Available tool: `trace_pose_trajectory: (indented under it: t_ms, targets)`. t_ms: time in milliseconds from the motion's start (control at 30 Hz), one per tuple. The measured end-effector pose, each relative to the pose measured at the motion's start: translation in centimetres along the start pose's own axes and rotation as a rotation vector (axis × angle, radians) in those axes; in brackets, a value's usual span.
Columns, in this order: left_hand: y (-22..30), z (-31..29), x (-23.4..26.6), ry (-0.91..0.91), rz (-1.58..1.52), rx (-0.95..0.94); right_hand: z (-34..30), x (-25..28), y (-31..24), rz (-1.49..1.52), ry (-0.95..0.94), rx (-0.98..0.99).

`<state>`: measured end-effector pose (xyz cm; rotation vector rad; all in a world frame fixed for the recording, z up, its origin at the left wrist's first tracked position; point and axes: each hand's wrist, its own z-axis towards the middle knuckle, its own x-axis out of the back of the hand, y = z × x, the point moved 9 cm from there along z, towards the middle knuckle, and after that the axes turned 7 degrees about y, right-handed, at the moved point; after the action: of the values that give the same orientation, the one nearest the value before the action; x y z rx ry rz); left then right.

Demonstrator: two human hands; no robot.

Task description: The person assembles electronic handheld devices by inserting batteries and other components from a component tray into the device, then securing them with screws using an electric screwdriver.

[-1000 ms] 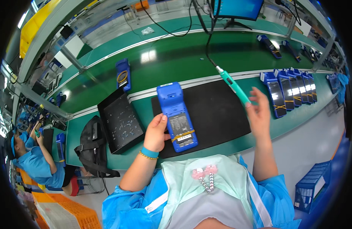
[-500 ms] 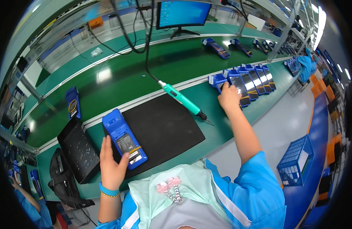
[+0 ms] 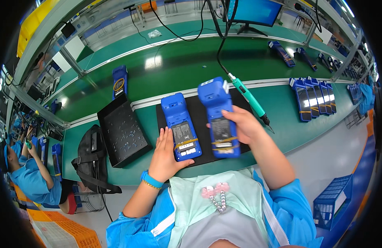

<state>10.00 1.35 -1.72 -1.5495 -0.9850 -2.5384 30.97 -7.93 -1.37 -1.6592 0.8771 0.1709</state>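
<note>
A blue handheld terminal [image 3: 174, 108] lies back up on a black mat [image 3: 203, 138], with a yellow rubber band around its lower part. My left hand [image 3: 166, 156] rests along its left and lower edges, thumb apart and fingers stretched out. In my right hand [image 3: 246, 125] is a second blue handheld terminal [image 3: 213, 99], gripped by its right side over the mat. Its back also faces up, and a yellow band crosses its lower end; slight blur softens it. A teal electric screwdriver [image 3: 249, 95] hangs on its cable just beyond my right hand.
Left of the mat stands a black tray [image 3: 126, 131] of small screws, beside a black bag [image 3: 91, 151]. Several banded terminals [image 3: 303, 101] stand in a row at right. Another terminal [image 3: 119, 80] lies beyond the tray. A co-worker [image 3: 33, 180] sits at far left.
My right hand has brought a terminal from the row at right over to the mat, turned back up. My left hand stays beside the first terminal. The view has swung left.
</note>
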Motion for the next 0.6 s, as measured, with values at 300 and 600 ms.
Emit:
trace_pose_trajectory:
  t_ms: [300,600]
  targets:
    - [0.2,-0.4,-0.8,-0.046,-0.048,-0.018,4.8,0.7,2.1,-0.342,0.365,0.230]
    - [-0.3,-1.0,-1.2,-0.001,-0.061,0.048,2.7,-1.8,0.1,-1.564,0.487,0.567]
